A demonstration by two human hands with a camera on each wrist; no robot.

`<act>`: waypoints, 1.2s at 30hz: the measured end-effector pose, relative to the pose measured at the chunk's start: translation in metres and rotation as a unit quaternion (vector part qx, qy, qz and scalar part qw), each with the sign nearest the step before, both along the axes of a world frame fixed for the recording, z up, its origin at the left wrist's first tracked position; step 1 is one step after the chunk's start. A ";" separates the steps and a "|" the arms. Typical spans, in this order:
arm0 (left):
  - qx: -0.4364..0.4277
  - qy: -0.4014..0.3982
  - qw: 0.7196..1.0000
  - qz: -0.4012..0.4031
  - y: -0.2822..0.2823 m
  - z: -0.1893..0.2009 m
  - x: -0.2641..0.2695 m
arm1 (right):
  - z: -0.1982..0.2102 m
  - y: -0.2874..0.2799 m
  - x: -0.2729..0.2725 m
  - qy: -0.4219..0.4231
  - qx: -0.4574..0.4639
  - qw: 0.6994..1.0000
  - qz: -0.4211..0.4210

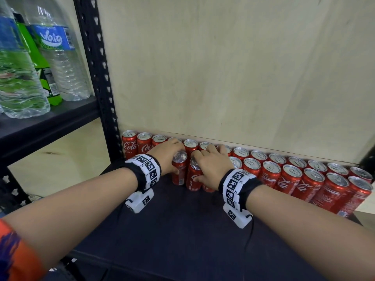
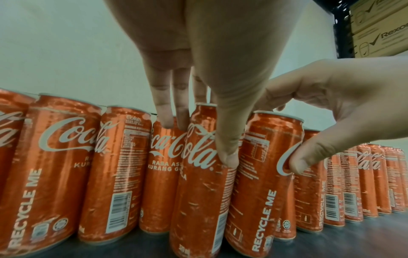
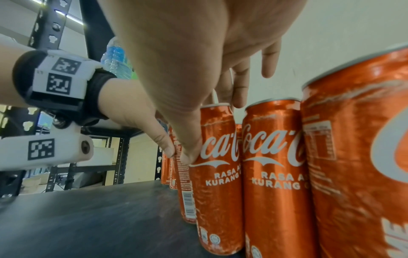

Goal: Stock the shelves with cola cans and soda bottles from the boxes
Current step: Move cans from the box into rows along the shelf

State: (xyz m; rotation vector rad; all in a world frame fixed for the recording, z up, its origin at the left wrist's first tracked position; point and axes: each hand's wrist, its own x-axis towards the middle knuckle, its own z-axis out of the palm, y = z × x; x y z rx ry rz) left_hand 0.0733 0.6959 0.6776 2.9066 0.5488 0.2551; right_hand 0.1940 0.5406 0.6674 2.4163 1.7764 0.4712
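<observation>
Now both hands are setting cans into the front row on the shelf (image 1: 182, 224), left hand (image 1: 166, 157) gripping one can (image 1: 179, 169), right hand (image 1: 213, 165) another (image 1: 193, 177); next, judging by this, release and fetch more.

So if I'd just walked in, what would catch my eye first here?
Probably the long double row of red cola cans along the back of the dark shelf, against a pale wooden panel. Next, the two hands in the middle: the left hand and right hand each grip a can in the front row. Clear water bottles stand on the shelf at upper left.
</observation>
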 end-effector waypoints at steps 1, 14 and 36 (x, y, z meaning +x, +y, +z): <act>0.009 0.000 1.000 0.002 0.001 0.000 0.000 | 0.000 0.001 0.002 0.001 0.003 1.000 -0.002; 0.018 -0.004 1.000 -0.015 0.017 -0.004 0.011 | -0.005 0.022 0.008 -0.012 0.030 0.999 -0.034; -0.198 -0.196 0.957 0.076 -0.001 0.018 -0.095 | 0.037 -0.041 -0.067 0.189 0.100 0.977 -0.017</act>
